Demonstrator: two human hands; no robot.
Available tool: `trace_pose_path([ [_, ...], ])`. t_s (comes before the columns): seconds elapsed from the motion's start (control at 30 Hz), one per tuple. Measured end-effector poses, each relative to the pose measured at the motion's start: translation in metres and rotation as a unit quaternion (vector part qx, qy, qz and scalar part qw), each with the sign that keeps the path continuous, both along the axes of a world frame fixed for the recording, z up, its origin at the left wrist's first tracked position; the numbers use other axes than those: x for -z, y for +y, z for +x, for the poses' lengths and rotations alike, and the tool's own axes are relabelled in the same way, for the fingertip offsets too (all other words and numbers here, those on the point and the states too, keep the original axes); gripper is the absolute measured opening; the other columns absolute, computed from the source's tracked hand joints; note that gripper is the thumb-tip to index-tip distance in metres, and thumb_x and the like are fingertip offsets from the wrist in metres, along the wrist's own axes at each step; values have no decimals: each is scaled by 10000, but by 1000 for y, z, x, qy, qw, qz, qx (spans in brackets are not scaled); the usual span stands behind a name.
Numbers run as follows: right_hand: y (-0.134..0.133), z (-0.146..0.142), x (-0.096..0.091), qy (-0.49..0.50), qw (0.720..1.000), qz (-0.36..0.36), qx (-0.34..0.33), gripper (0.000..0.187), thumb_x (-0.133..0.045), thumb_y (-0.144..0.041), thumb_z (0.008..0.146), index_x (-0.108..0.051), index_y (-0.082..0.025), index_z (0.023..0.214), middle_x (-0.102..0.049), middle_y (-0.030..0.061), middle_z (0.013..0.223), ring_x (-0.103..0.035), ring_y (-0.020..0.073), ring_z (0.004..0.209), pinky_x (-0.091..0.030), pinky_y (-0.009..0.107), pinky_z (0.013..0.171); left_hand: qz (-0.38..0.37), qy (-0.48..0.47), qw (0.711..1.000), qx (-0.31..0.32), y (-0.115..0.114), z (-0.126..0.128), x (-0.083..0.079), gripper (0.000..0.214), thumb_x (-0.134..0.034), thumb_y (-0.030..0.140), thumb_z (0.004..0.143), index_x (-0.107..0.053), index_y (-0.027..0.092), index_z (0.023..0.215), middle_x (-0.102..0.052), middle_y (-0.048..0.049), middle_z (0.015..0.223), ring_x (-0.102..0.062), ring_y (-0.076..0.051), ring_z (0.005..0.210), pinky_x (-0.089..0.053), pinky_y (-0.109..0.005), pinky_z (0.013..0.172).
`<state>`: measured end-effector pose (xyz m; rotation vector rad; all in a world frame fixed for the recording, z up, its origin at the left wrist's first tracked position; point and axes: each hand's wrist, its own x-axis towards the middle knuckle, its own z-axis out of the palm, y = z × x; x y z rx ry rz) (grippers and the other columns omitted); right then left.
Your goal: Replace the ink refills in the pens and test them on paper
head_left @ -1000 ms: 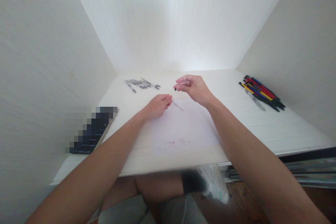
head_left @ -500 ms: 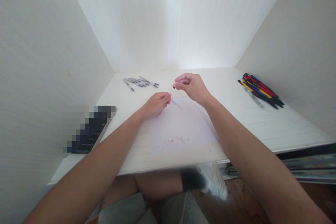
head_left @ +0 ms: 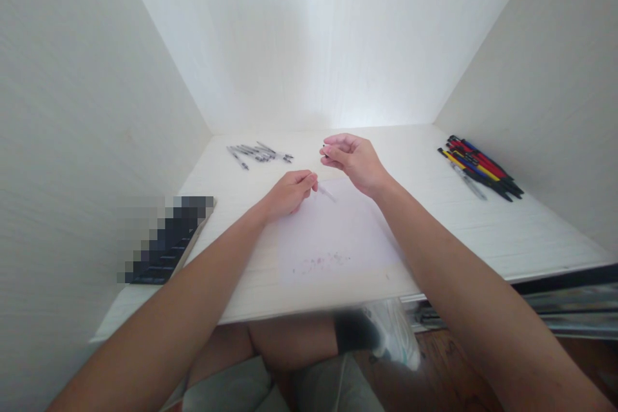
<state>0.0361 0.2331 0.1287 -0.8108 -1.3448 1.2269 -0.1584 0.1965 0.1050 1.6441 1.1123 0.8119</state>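
Note:
My left hand (head_left: 292,193) is closed in a pinch above the far left part of a white sheet of paper (head_left: 338,225). From its fingertips a thin, see-through pen barrel (head_left: 327,192) points right and toward me; its other end is hidden in the hand. Up and to the right, my right hand (head_left: 355,159) pinches a small black pen part (head_left: 325,156) between thumb and fingers, and most of it is covered. The two hands are apart. Small coloured marks dot the near part of the paper.
Several clear pens (head_left: 261,152) lie in a loose group at the back left. On the right rests a pile of red, blue, yellow and black pens (head_left: 483,167), with a clear one beside it. A dark, partly blurred-out object (head_left: 168,251) stands at the left edge. White walls enclose the table.
The fingers of my right hand have shifted around the small black part, which now shows less and sits a little higher. My left hand has hardly moved.

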Motion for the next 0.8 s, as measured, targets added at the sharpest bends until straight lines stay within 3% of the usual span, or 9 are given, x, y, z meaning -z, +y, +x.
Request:
trace_pose_path([
  [0.13, -2, 0, 0, 33, 999, -27, -22, 479, -963, -391, 667, -719, -181, 1022, -744, 49, 940, -713, 169, 877, -600, 418, 1003, 3, 23, 1000, -4, -2, -1, -3, 197, -515, 331, 941, -612, 192, 839, -435, 37, 611, -373, -93, 413, -274, -240, 381],
  [0.27, 0, 1, 1, 16, 1000, -23, -4, 393, -916, -313, 714, -730, -180, 1034, -737, 42, 936, -696, 157, 850, -606, 397, 950, 13, 12, 1000, -22, 0, -3, -4, 163, -527, 305, 928, -619, 199, 844, -426, 44, 595, -380, -97, 425, -287, -242, 392],
  [0.43, 6, 3, 4, -122, 990, 35, 53, 207, -808, -233, 802, -755, -163, 989, -762, 67, 942, -677, 158, 806, -602, 339, 787, 15, -21, 991, -134, 6, -4, -7, 292, -508, 366, 969, -431, 223, 726, -439, 45, 609, -390, -106, 435, -278, -272, 415],
  [0.57, 8, 4, 6, -184, 979, 54, 67, 178, -770, -226, 834, -764, -147, 994, -777, 91, 956, -689, 172, 794, -588, 311, 693, 140, 82, 968, -190, 10, -7, -4, 346, -642, 300, 894, -386, 222, 675, -433, 51, 590, -416, -119, 534, -332, -286, 541],
  [0.67, 9, 4, 8, -191, 978, 48, 68, 186, -775, -219, 826, -764, -147, 998, -784, 96, 962, -699, 177, 786, -587, 302, 666, 209, 162, 950, -165, 9, -8, 0, 376, -740, 171, 763, -374, 225, 693, -517, 57, 620, -467, -128, 590, -374, -295, 630],
  [0.8, 10, 3, 10, -196, 977, 43, 71, 178, -779, -213, 827, -763, -148, 991, -791, 96, 943, -706, 177, 771, -582, 292, 656, 201, 216, 950, -99, 4, -4, -2, 316, -749, 105, 731, -457, 220, 768, -683, 17, 779, -574, -151, 653, -437, -316, 698],
])
